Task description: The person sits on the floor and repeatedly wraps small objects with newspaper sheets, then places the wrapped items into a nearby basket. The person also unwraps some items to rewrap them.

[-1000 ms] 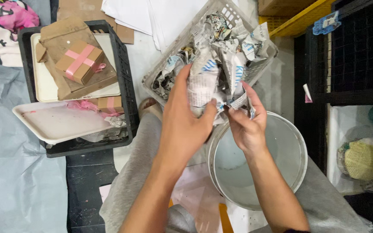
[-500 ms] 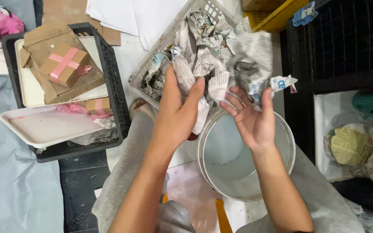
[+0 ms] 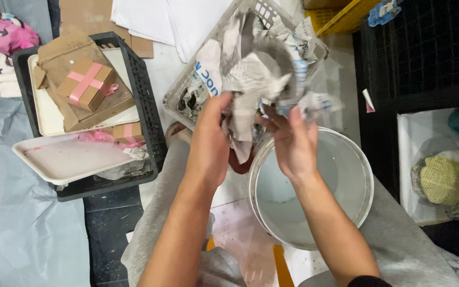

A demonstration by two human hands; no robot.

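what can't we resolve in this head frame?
- Head view: left hand fingertips, buried in the crumpled newspaper.
- White basket: contents underneath, covered by paper.
- Bucket: near inside wall, hidden by right hand and forearm.
- Black crate: lower contents, under trays.

Looked steeply down from head height, close over both forearms, bucket (image 3: 310,196) centred low, crate (image 3: 144,101) at left edge.
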